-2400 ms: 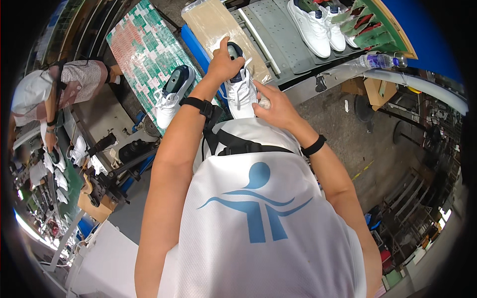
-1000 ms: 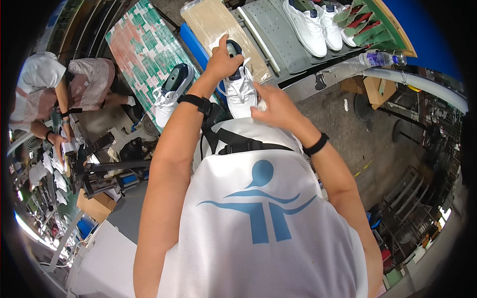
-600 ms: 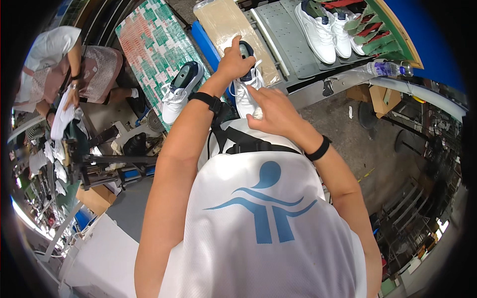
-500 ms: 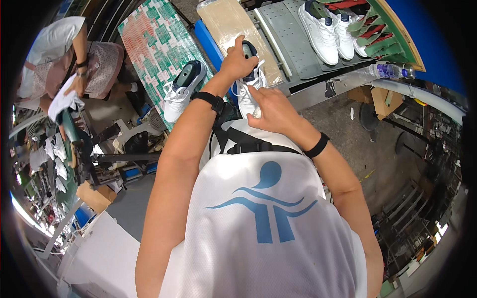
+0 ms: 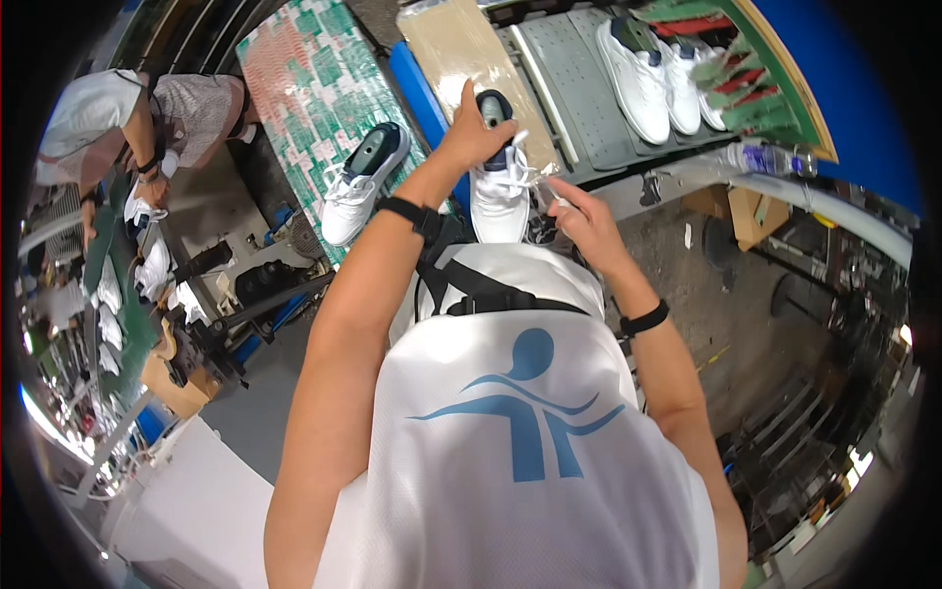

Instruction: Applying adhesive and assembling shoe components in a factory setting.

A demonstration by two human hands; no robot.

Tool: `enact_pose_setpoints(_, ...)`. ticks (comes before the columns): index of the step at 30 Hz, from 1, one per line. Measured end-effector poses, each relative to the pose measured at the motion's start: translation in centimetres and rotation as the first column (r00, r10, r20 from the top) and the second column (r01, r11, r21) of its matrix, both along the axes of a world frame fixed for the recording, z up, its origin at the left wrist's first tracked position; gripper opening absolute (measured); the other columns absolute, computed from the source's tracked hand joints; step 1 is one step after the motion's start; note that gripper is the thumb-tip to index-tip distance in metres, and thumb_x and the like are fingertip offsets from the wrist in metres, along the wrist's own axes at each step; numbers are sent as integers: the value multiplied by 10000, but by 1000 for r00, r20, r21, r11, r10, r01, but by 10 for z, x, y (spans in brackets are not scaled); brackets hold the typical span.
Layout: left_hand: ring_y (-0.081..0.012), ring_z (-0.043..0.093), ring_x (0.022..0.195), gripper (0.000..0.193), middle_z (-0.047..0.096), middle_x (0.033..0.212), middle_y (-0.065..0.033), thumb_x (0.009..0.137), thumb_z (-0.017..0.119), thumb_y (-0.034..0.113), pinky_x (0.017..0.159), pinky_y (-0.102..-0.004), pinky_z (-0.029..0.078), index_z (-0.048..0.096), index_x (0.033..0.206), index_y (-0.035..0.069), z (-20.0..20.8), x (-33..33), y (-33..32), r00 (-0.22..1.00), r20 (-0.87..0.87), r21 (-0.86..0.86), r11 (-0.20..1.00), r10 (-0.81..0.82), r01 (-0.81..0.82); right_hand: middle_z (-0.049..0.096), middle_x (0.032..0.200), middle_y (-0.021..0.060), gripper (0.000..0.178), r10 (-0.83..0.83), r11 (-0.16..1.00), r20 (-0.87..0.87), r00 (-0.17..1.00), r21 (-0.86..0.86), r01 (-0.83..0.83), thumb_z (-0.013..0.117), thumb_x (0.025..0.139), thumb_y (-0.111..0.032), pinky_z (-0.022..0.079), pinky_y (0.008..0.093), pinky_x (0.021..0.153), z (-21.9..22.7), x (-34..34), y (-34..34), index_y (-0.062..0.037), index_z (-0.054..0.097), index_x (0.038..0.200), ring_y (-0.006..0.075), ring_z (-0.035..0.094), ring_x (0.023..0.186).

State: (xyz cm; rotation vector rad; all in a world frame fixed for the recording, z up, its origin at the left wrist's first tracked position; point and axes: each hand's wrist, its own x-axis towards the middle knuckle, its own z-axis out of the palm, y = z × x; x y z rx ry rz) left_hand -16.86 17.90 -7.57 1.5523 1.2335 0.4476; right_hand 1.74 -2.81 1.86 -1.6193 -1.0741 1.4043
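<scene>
A white lace-up sneaker (image 5: 498,213) with a dark collar and a dark green form inside it stands in front of me, toe toward my body. My left hand (image 5: 473,135) grips it around the collar, thumb on the near side of the opening. To the right of the sneaker, my right hand (image 5: 589,228) is closed in a pinch on a thin white strand that looks like its shoelace (image 5: 538,179). The matching sneaker (image 5: 351,199) stands to the left of my left forearm, laces loose.
The second sneaker rests on a green, white and red patterned board (image 5: 309,74). A tape-wrapped brown board (image 5: 456,44) lies ahead. More white sneakers (image 5: 633,93) and a plastic bottle (image 5: 775,159) sit at the right. A co-worker (image 5: 118,123) handles white items at the left.
My right hand has moved away from the sneaker's laces to the right, drawing a strand outward. My left hand stays on the collar. The co-worker has leaned lower.
</scene>
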Motion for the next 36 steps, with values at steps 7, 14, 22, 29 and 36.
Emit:
enact_pose_setpoints(7, -391, 589, 1394, 1307, 565, 1501, -296, 661, 989, 330, 1150, -423, 485, 219, 1658, -17, 41, 6, -86, 982, -65, -10, 984, 179, -180, 688, 989, 22, 548, -227, 958, -54, 972, -190, 214, 584, 1047, -193, 499, 230, 775, -43, -13, -20, 80, 548, 1521, 81, 605, 871)
enact_pose_setpoints(14, -277, 618, 1347, 1122, 626, 1471, -176, 682, 905, 182, 1137, -377, 481, 352, 1654, 79, 22, -71, -71, 937, 298, -96, 982, 183, -161, 752, 1219, 155, 539, -53, 980, 146, 988, -184, 79, 629, 1036, -206, 553, 332, 949, -39, -8, -15, 73, 574, 1493, 208, 704, 1056)
enact_pose_setpoints(22, -435, 622, 1313, 839, 668, 1392, -233, 688, 798, -41, 1144, -464, 479, 579, 1495, 33, -4, -207, -106, 924, -381, 253, 966, 43, 59, 652, 1437, 294, 635, 63, 982, 233, 970, -189, -19, 736, 972, -345, 485, 418, 1148, -23, -13, -19, 66, 615, 1441, 393, 634, 1355)
enact_pose_setpoints(29, -458, 530, 1391, 642, 596, 1461, -258, 796, 791, 47, 1203, -514, 395, 603, 1406, -14, 58, 17, -75, 994, -110, 390, 919, -22, 63, 658, 1396, 321, 683, -35, 981, 222, 974, -179, 76, 713, 949, -359, 495, 441, 1121, -33, 40, -57, 83, 589, 1455, 424, 656, 1294)
enact_pose_setpoints(36, -458, 397, 1515, 1241, 403, 1614, -344, 723, 964, 384, 1281, -478, 310, 264, 1623, -105, -29, 357, -6, 971, 218, -43, 994, 103, -96, 697, 1303, 292, 718, -86, 972, 270, 959, -189, 141, 741, 917, -357, 540, 459, 1028, 0, 117, -96, 51, 573, 1485, 424, 700, 1165)
